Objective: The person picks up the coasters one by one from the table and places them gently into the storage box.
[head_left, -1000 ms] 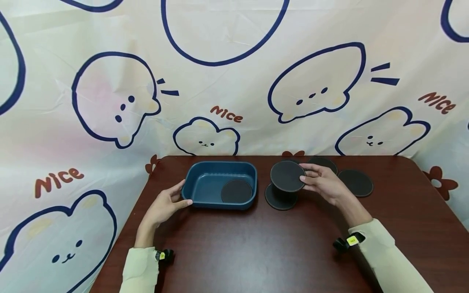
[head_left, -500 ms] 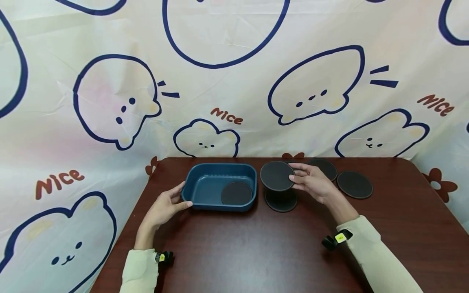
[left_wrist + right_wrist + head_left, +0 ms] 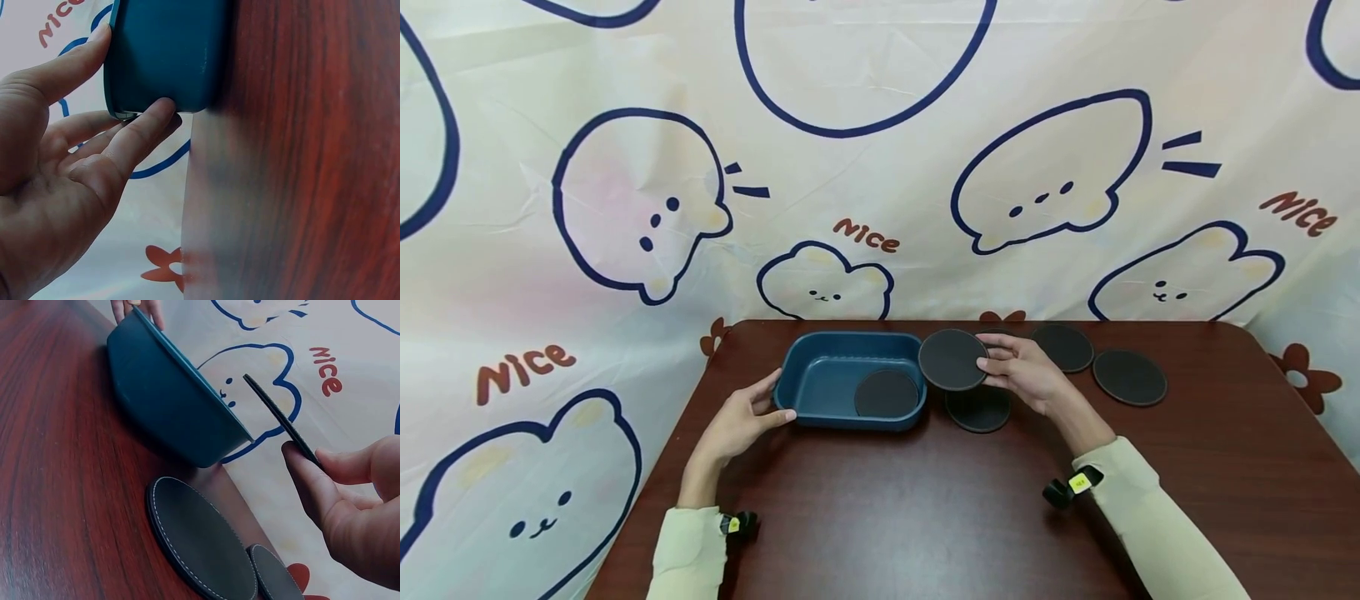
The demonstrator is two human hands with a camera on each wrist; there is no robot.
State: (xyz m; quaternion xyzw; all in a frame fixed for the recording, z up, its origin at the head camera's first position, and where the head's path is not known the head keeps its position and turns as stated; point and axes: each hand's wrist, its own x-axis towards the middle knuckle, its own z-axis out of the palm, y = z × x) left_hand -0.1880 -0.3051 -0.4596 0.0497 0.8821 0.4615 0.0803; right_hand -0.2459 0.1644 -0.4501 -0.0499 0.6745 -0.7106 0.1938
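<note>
Between thumb and fingers, my right hand (image 3: 1022, 371) pinches a round black coaster (image 3: 952, 360) by its right edge. That coaster is held above the table, its left edge over the right rim of a blue rectangular basin (image 3: 820, 421). Edge-on, the coaster (image 3: 281, 419) shows as a thin disc in the right wrist view. At the basin's left end, my left hand (image 3: 737, 422) holds the near left corner, thumb at the front and fingers around the side. Inside the basin lies another black coaster (image 3: 886, 393), toward the right.
A stitched coaster (image 3: 977, 410) lies on the table right of the basin, partly below the held one. Farther right are two more coasters, one at the back (image 3: 1063, 347) and one at the side (image 3: 1130, 377). A patterned cloth (image 3: 850, 183) hangs behind the brown table (image 3: 887, 517).
My right hand has moved left with the coaster, from above the table coaster to the basin's right rim. The left hand and basin have stayed in place.
</note>
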